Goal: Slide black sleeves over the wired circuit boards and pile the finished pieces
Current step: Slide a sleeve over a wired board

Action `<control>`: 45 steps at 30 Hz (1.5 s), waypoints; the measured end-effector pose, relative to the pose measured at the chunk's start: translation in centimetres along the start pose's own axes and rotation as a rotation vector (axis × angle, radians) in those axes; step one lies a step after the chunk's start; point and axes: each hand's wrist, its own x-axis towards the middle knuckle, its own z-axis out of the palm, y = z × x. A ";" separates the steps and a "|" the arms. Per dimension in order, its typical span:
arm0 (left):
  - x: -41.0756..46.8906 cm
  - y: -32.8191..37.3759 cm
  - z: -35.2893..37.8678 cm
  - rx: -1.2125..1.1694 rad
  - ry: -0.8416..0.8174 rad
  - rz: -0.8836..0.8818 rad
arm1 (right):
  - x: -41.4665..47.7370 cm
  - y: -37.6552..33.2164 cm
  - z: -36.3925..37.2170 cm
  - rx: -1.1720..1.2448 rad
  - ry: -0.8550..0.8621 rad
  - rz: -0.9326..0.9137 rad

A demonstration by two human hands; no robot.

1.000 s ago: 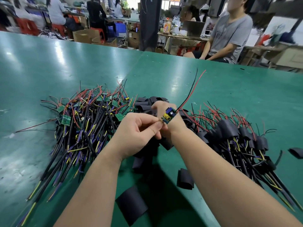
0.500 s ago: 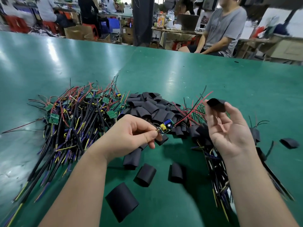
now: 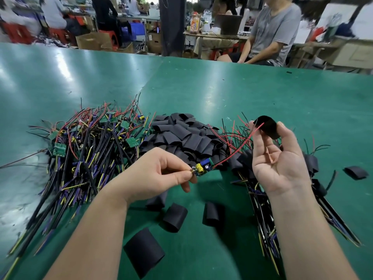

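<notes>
The wired circuit board (image 3: 201, 168) is light and stiff but probably fragile at its solder joints. It sits just in front of the sleeve heap (image 3: 185, 136), safely pinched by one end in the left hand (image 3: 161, 174). Its limp red lead (image 3: 242, 146) reaches the soft black sleeve (image 3: 267, 127), pinched at the right hand (image 3: 276, 158) fingertips. A second ago that hand was at the board.

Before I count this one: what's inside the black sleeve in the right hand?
No board: the circuit board sits pinched in the left hand. A red wire reaches the black sleeve; its dark interior hides whether the tip entered.
</notes>
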 end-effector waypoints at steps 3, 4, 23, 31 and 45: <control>0.1 -0.3 0.3 0.074 -0.028 -0.010 | 0.0 0.1 -0.1 -0.015 0.011 -0.001; 0.2 -0.3 0.3 0.086 -0.039 -0.009 | 0.0 0.1 -0.1 -0.034 0.016 0.003; 0.1 -0.3 0.1 0.118 -0.038 -0.006 | -0.3 -0.4 -0.8 -0.087 -0.201 0.122; -0.1 0.2 0.1 -0.061 0.025 0.016 | -1.3 2.0 -1.0 -0.526 -0.436 0.103; 0.0 0.2 0.1 -0.062 0.127 0.094 | -2.0 3.2 -1.4 -0.754 -0.484 0.021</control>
